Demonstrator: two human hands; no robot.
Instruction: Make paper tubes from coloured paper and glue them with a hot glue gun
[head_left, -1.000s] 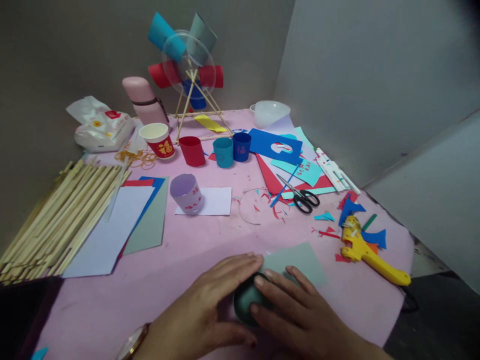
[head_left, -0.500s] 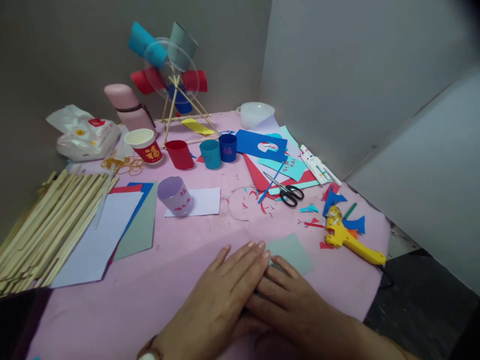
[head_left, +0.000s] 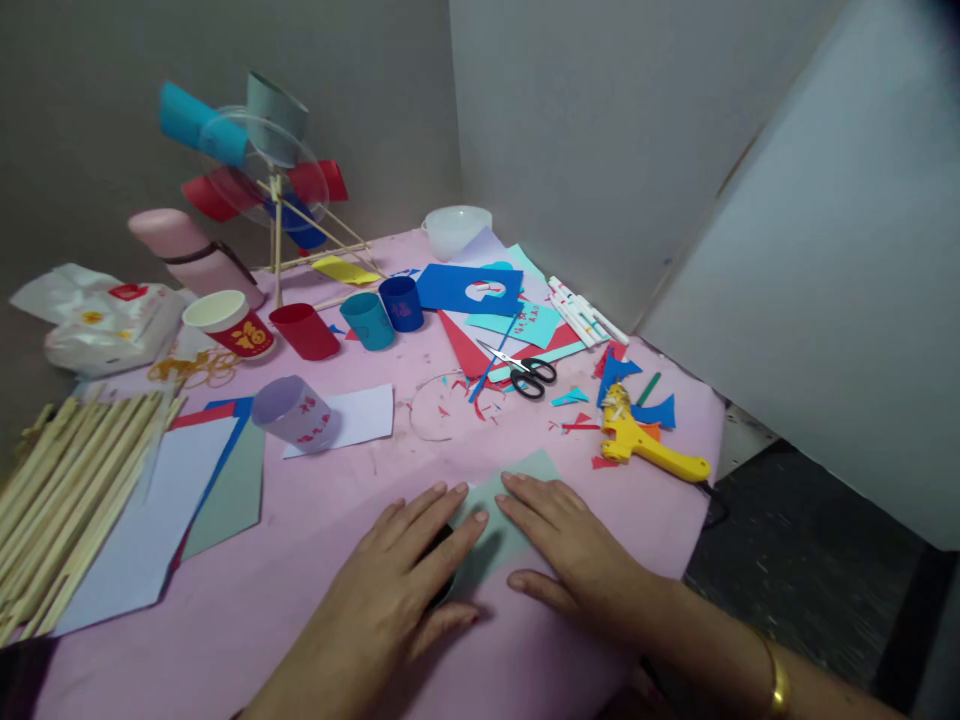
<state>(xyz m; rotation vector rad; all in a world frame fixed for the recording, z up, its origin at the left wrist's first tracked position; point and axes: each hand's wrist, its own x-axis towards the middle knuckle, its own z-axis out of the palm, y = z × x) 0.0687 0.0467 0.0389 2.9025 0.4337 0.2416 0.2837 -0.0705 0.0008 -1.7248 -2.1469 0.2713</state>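
Near the table's front, my left hand (head_left: 405, 570) lies palm down with its fingers spread. Beneath it is a dark object with a rounded edge (head_left: 442, 570), mostly hidden, so its kind cannot be told. My right hand (head_left: 559, 545) rests with fingers stretched out on a pale green sheet of paper (head_left: 536, 470). A gap separates the two hands, and the paper shows between them. Beyond them stands a tilted lilac paper cup (head_left: 292, 415) beside a white sheet (head_left: 367, 415).
Scissors (head_left: 532, 378) and a yellow glue gun (head_left: 652, 450) lie among paper scraps. Bamboo sticks (head_left: 82, 500) cover the left side. Several paper cups, a pink flask (head_left: 184, 250) and a stick-framed wheel (head_left: 274, 190) stand behind. Markers (head_left: 585, 310) lie at the back right.
My hands have moved apart; before, the left lay over the right. The right now rests on the green paper, and a dark object shows under my left. The view has turned right.
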